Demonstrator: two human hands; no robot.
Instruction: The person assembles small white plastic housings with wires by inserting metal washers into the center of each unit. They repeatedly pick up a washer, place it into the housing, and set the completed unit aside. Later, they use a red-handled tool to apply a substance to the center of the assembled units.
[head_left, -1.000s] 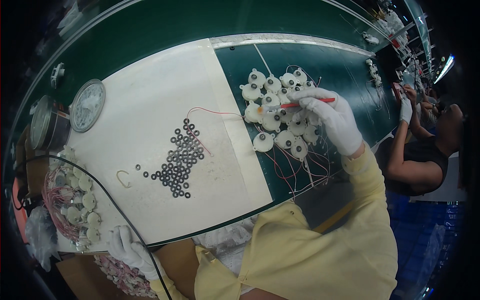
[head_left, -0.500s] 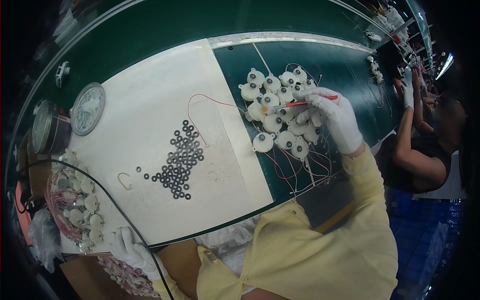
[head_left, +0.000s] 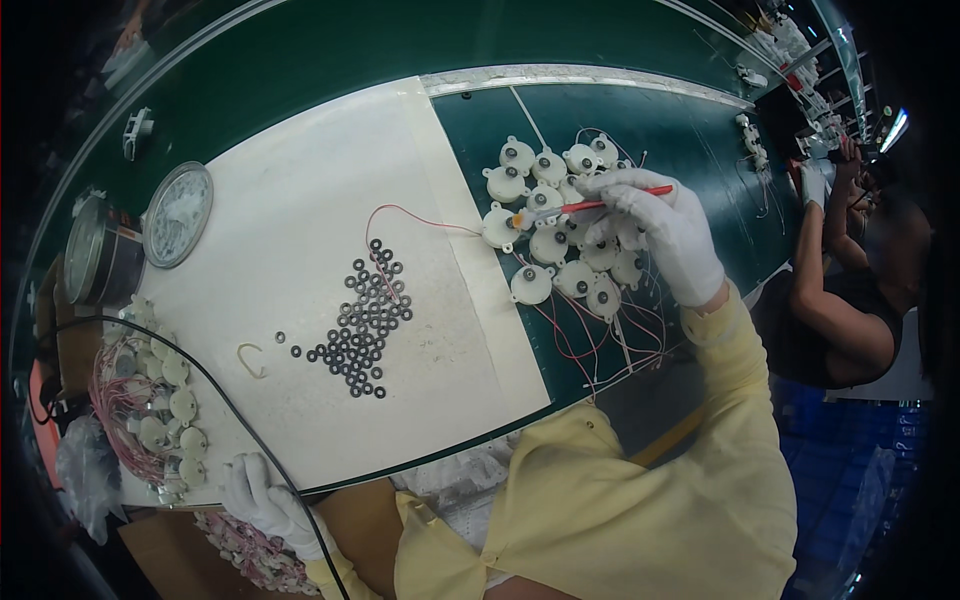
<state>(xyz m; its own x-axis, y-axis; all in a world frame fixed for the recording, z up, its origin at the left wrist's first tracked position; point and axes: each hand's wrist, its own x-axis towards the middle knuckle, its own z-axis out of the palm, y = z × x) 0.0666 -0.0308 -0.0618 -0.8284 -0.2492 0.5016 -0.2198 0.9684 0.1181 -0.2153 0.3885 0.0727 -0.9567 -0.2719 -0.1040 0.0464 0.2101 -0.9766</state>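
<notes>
My right hand (head_left: 672, 235), in a white glove, is closed round a slim red-handled brush (head_left: 583, 207). The brush's tip, with an orange-brown smear, is at a white round motor (head_left: 497, 231) on the left side of a cluster. Several similar white motors (head_left: 530, 285) with dark centres lie under and around this hand, their thin red and white wires trailing. My left hand (head_left: 268, 508), also gloved, lies at the near table edge, fingers loosely extended and apart, with nothing visible in it. A black cable (head_left: 240, 415) passes beside it.
Small black rings (head_left: 365, 330) lie spread over the white sheet (head_left: 450, 350). At left are an open tin (head_left: 95, 255), its round lid (head_left: 178, 215) and a pile of wired motors (head_left: 150, 400). Another person (head_left: 850, 310) works at the right.
The brush tip has moved slightly left, onto the leftmost motor, which now sits a little further left and lower. Its red wire has shifted with it. My left hand stays put.
</notes>
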